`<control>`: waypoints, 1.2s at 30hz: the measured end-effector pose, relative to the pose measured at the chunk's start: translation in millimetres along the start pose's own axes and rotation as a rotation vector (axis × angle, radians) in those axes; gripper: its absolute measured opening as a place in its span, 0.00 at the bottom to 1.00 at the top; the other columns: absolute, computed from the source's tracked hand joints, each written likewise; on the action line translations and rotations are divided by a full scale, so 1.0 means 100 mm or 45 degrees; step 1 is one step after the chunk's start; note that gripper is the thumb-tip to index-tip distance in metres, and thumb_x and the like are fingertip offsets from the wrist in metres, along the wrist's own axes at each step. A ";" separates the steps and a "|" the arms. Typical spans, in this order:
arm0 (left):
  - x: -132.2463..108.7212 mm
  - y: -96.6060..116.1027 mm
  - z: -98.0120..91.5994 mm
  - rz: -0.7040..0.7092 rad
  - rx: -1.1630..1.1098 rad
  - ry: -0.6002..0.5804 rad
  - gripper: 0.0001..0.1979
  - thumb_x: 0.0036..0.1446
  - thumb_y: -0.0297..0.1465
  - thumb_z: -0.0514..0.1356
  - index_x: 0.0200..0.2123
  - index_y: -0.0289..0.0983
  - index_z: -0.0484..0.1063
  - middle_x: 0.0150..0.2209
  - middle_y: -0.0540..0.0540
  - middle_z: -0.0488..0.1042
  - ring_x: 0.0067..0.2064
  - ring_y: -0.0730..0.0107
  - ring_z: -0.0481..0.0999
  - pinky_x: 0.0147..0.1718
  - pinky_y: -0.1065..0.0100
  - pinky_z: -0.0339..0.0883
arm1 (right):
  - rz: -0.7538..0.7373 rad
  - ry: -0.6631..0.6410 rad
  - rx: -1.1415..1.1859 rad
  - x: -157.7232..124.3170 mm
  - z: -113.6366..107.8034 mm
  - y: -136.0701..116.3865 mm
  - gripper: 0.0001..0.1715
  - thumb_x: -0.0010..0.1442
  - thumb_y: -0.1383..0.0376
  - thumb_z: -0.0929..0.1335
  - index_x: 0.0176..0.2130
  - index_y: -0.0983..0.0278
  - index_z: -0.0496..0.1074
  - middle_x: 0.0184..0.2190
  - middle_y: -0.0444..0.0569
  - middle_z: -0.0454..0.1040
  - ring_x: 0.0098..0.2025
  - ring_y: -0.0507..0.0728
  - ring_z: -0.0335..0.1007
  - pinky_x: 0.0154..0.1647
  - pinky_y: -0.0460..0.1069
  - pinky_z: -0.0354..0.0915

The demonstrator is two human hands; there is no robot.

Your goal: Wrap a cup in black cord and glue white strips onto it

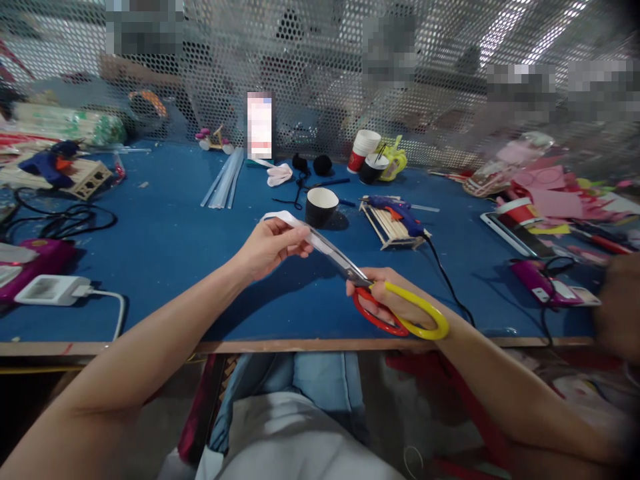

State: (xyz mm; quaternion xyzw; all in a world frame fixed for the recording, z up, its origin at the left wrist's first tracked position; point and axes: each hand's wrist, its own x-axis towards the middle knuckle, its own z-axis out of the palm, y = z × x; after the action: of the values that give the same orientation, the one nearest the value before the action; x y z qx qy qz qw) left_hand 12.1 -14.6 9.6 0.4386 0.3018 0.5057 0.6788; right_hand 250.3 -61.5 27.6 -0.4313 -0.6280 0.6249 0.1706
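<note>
My right hand [395,300] grips a pair of scissors [400,313] with one red and one yellow handle loop, fingers through the loops. The metal blades [335,257] point up and left toward my left hand [267,247]. My left hand pinches a white strip of paper or ribbon [285,219] between thumb and fingers, and the blades meet this strip at the fingertips. Both hands hover above the blue tabletop [175,247] near its front edge.
A black paper cup [321,205] stands just beyond the hands. A blue glue gun [397,213] rests on a popsicle-stick frame with its cord trailing right. Stacked cups [364,150], clear glue sticks [225,180], chargers [50,290] and pink craft scraps [545,183] lie around. Perforated metal mesh [320,67] walls the back.
</note>
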 end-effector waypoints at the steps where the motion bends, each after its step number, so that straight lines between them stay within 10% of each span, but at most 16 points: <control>1: 0.00 0.00 0.00 -0.010 0.018 0.023 0.11 0.44 0.33 0.68 0.27 0.31 0.74 0.24 0.46 0.76 0.26 0.73 0.76 0.28 0.70 0.69 | 0.009 0.004 -0.001 0.00 0.00 0.00 0.23 0.53 0.48 0.64 0.37 0.66 0.64 0.13 0.35 0.56 0.12 0.44 0.45 0.11 0.41 0.48; 21: 0.00 0.04 0.01 0.029 0.156 0.108 0.14 0.36 0.34 0.71 0.23 0.30 0.75 0.20 0.48 0.75 0.24 0.72 0.75 0.30 0.68 0.70 | 0.115 0.017 -0.080 0.03 0.00 -0.11 0.11 0.53 0.62 0.62 0.38 0.63 0.63 0.13 0.35 0.57 0.12 0.45 0.49 0.11 0.41 0.51; 36: -0.02 -0.03 0.04 0.121 0.104 -0.092 0.16 0.41 0.30 0.70 0.35 0.33 0.72 0.26 0.49 0.76 0.28 0.72 0.76 0.32 0.68 0.69 | 0.004 0.051 -0.084 0.00 0.01 0.02 0.20 0.56 0.51 0.62 0.37 0.65 0.64 0.14 0.35 0.57 0.12 0.44 0.47 0.11 0.40 0.48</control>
State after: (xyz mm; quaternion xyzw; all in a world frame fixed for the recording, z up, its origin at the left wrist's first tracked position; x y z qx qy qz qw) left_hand 16.5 -17.6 8.4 0.4976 0.2764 0.5085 0.6461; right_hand 249.8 -62.6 25.4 -0.4500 -0.6440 0.5955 0.1678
